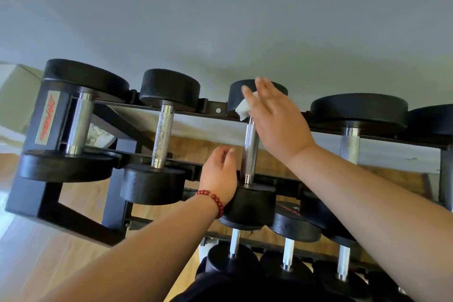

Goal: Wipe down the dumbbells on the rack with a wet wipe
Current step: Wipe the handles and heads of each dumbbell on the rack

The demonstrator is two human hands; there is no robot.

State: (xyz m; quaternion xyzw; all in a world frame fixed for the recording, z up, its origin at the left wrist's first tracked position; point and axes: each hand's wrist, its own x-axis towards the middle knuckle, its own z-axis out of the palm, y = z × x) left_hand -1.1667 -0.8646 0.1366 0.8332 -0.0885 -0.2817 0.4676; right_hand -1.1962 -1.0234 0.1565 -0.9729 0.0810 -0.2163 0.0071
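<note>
Right hand (277, 120): fingers straight, slightly spread. Wet wipe (242, 108) pressed under fingertips against far head (236, 94) of third dumbbell (250, 144) on top rail of rack (208, 106).

Left hand (220, 174): fingers loosely curled, nothing gripped. Heel laid against near head (252, 203); knurled handle (248, 167) just beside fingertips.

Advised: wipe to be held flat under pads and swept round rim. Dumbbell to be steadied against rolling.

Ranked left to right on the rack's (36, 193) upper tier, dumbbells (169, 88) before the wall (220, 19); below and nearer, a second row (294, 228).
</note>
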